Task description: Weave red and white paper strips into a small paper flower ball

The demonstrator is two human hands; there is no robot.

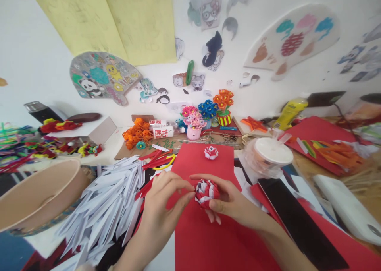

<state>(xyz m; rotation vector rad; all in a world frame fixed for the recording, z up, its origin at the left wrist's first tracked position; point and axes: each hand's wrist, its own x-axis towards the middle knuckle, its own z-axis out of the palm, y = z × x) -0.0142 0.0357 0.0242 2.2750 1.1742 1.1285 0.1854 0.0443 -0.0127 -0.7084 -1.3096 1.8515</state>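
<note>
A red and white folded-paper ball (206, 193) is held above a red paper sheet (205, 239). My right hand (228, 197) wraps around it from the right, with fingers over the top and beneath. From the left, my left hand (169, 195) pinches at the ball's edge with thumb and forefinger; it touches the folded paper there. Farther back on the red sheet sits a smaller red and white paper piece (211, 152). To the left of my left hand lies a heap of folded white paper strips (110, 199).
A beige bowl (38, 195) stands at left. At right are a lidded cup (272, 151), a black phone-like slab (300, 219) and a white device (348, 207). Along the wall are flower pots (194, 133), orange flowers (137, 134) and a yellow bottle (291, 113).
</note>
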